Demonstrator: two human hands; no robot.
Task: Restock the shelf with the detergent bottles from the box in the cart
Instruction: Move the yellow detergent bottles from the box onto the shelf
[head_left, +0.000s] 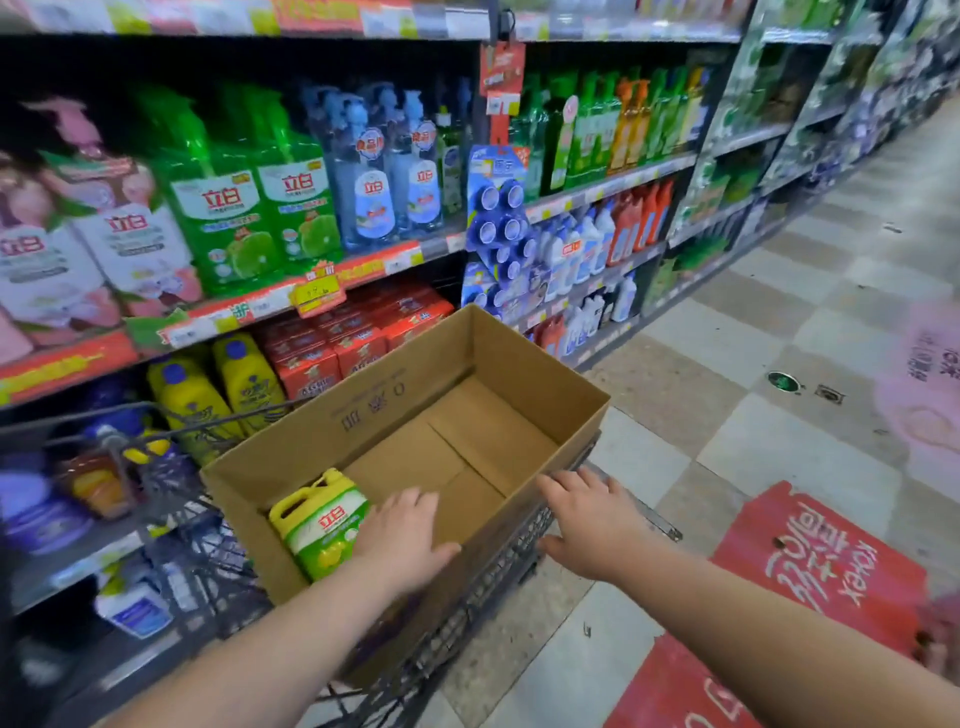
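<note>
Now the left hand rests open-fingered against the detergent bottle in the near-left corner of the box; right hand lies spread over the cart rim.

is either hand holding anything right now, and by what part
Nothing is clearly held. The left hand lies open against the yellow detergent bottle in the box; the right hand rests on the box's rim.

Cardboard box interior open from above; one yellow detergent bottle occupies the near-left corner, remaining floor clear.
</note>
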